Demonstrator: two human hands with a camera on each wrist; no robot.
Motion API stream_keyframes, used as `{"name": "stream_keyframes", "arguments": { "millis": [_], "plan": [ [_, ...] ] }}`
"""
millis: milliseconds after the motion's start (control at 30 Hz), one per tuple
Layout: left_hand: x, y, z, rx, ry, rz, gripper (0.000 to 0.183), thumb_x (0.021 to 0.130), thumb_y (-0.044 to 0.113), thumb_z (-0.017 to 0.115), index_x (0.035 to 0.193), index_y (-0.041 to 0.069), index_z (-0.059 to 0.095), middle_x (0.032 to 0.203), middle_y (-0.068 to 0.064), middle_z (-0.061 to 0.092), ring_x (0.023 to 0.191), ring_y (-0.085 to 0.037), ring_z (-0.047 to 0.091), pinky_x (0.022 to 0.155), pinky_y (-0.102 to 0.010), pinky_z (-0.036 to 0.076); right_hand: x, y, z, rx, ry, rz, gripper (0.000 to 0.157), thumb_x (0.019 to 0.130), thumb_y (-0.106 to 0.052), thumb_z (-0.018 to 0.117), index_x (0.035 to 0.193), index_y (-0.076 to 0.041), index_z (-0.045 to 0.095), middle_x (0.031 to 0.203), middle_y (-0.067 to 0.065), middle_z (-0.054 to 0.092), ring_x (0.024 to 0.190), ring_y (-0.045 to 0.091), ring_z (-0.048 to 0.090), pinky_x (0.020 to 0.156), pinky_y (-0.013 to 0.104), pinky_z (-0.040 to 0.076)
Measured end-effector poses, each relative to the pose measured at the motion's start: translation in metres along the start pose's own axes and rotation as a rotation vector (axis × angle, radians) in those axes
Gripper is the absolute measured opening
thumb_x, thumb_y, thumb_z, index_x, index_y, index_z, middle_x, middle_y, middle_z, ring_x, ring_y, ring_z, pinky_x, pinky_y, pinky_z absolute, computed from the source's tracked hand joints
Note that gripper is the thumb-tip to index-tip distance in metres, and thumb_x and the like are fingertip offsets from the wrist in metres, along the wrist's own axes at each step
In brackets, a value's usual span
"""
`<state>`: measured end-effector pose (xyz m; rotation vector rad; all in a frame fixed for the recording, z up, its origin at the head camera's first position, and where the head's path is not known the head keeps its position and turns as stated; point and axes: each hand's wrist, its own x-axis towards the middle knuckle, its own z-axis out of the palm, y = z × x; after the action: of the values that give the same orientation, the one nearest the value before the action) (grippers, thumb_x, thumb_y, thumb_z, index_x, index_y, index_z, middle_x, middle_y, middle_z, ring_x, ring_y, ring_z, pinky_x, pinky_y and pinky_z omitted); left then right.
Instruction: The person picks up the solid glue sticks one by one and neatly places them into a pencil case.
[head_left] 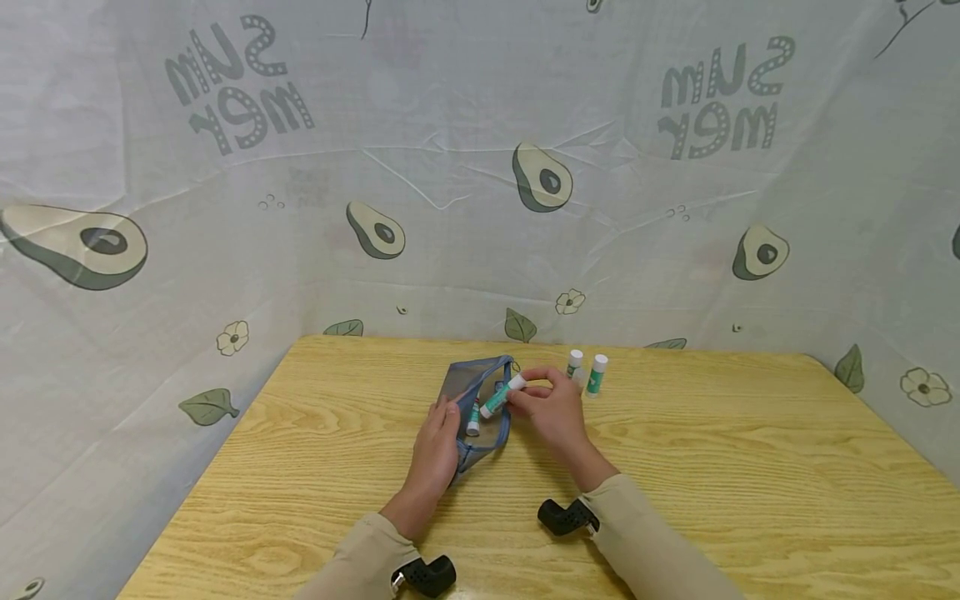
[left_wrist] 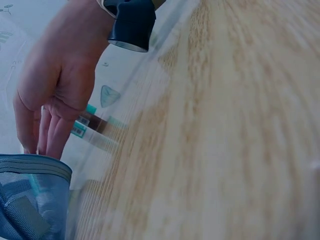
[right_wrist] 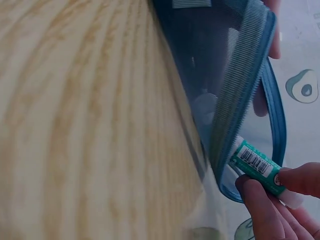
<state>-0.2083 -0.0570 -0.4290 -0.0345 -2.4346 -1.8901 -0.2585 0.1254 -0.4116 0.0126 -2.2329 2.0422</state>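
My left hand holds a blue mesh zipper pouch by its side, thumb at the rim, so the mouth gapes toward the right. One green-and-white glue stick lies inside the pouch. My right hand pinches another glue stick by one end, between thumb and fingers. That stick slants down into the pouch's mouth. In the right wrist view, the held stick's barcode label shows beside the zipper edge. The fingers of my left hand are partly hidden behind the pouch.
Two more glue sticks stand upright on the wooden table, just beyond my right hand: one in front, the other partly covered by the hand. A printed cloth hangs behind the table and along its sides.
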Motion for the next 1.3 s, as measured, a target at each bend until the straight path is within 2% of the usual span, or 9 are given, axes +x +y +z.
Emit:
{"name": "stream_keyframes", "arguments": {
  "millis": [133,367,633,833,1300],
  "plan": [
    [0.0001,-0.0003,0.0001,-0.014,-0.004,-0.010,0.062,0.118,0.037,0.028,0.163,-0.006,0.033,0.175,-0.026,0.020,0.165,-0.048,0.006,0.132,-0.068,0.009,-0.0009,0.0029,0.0034,-0.001,-0.009,0.034,0.028,0.095,0.002,0.075,0.121,0.003,0.064,0.110,0.028,0.078,0.086,0.020,0.080,0.079,0.033,0.067],
    [0.0006,0.0000,-0.0008,-0.025,-0.006,-0.015,0.064,0.118,0.038,0.027,0.164,-0.005,0.031,0.176,-0.024,0.018,0.165,-0.046,0.005,0.133,-0.067,0.009,-0.0024,0.0056,0.0066,-0.016,-0.037,0.050,0.027,0.096,0.001,0.074,0.121,0.005,0.065,0.112,0.031,0.077,0.088,0.025,0.081,0.079,0.034,0.068],
    [-0.0005,0.0017,-0.0007,-0.029,0.006,-0.011,0.060,0.118,0.037,0.029,0.162,-0.002,0.040,0.176,-0.025,0.021,0.165,-0.047,0.007,0.132,-0.067,0.010,-0.0017,0.0062,0.0076,-0.014,-0.055,0.090,0.024,0.094,0.000,0.077,0.116,0.007,0.070,0.108,0.029,0.078,0.087,0.025,0.082,0.077,0.031,0.067],
    [0.0004,0.0003,-0.0001,-0.032,0.020,-0.003,0.055,0.118,0.036,0.029,0.158,0.005,0.051,0.175,-0.027,0.021,0.165,-0.047,0.007,0.133,-0.066,0.009,-0.0030,0.0032,0.0070,0.017,-0.092,0.122,0.028,0.096,0.000,0.075,0.122,0.011,0.070,0.109,0.028,0.079,0.088,0.023,0.082,0.078,0.031,0.067],
    [-0.0004,0.0023,-0.0004,-0.023,0.022,-0.007,0.056,0.118,0.036,0.030,0.158,0.002,0.049,0.174,-0.027,0.023,0.165,-0.048,0.009,0.133,-0.066,0.011,-0.0020,-0.0002,0.0020,0.036,-0.130,0.102,0.034,0.100,-0.003,0.072,0.130,0.010,0.066,0.116,0.030,0.077,0.094,0.027,0.082,0.084,0.031,0.066]
  ]
}}
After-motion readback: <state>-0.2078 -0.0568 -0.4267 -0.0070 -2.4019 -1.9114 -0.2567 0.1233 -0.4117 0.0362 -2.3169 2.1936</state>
